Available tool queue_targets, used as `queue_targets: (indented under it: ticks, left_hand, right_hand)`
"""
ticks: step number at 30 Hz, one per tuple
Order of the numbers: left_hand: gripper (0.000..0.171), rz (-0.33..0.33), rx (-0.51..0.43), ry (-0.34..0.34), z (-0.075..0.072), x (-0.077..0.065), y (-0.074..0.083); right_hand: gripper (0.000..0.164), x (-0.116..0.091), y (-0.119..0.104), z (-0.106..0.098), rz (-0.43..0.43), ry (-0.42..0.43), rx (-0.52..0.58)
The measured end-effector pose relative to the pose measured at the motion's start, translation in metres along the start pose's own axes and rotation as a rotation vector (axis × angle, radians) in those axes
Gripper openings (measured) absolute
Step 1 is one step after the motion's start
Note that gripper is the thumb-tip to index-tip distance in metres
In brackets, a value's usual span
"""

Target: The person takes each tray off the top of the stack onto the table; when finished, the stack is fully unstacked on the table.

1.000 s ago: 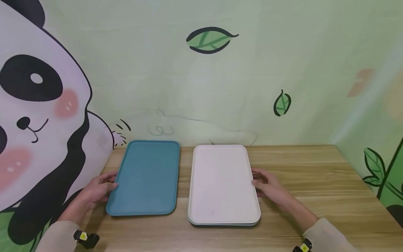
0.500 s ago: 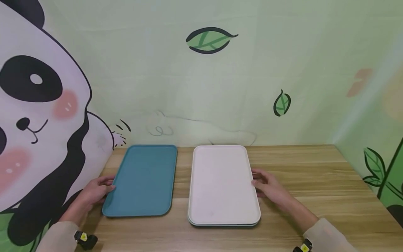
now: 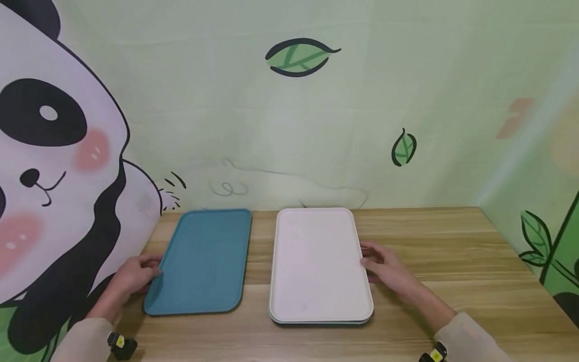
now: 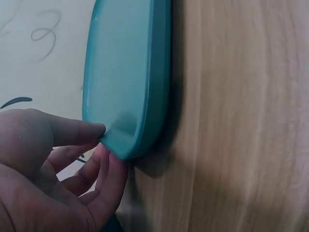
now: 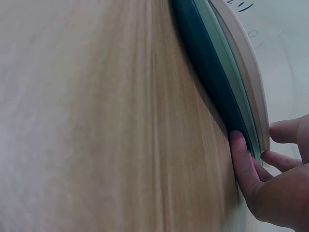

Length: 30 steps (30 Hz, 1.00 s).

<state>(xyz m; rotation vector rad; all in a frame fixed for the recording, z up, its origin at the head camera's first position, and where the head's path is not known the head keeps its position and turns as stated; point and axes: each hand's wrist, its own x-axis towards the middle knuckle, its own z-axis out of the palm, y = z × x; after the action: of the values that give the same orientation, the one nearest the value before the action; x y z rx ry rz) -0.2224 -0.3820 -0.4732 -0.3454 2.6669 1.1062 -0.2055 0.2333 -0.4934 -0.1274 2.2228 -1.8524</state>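
My left hand (image 3: 137,275) pinches the left edge of a blue rectangular tray (image 3: 201,261) with a raised rim. In the left wrist view the thumb presses on the tray's rim and the fingers curl beneath, with a dark shadow alongside on the tabletop. To the right lies a stack of trays, with a white tray (image 3: 321,266) on top. A green tray (image 5: 227,63) and a dark blue tray (image 5: 203,63) show under it in the right wrist view. My right hand (image 3: 390,266) holds the stack's right edge, thumb at the white rim and fingertips reaching the lower trays.
Everything rests on a wood-grain table (image 3: 434,241). Behind it rises a light green wall (image 3: 217,100) printed with a panda and leaves. A narrow strip of tabletop separates the blue tray from the stack.
The blue tray has shifted left and slightly nearer along with my left hand, widening the gap to the stack. My right hand and the stack have stayed in place.
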Motion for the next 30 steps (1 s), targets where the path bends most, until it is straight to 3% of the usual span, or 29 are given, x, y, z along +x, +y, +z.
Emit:
queue_targets:
  ticks: [19, 30]
  left_hand:
    - [0.056, -0.058, -0.116, -0.058, -0.0016, -0.0057, -0.0026]
    - [0.054, -0.038, -0.101, -0.095, -0.0037, -0.0078, -0.0087]
  right_hand:
    - [0.053, 0.0007, -0.0012, -0.0001, -0.013, 0.000, -0.022]
    - [0.053, 0.0015, 0.0015, 0.0010, -0.016, -0.004, -0.032]
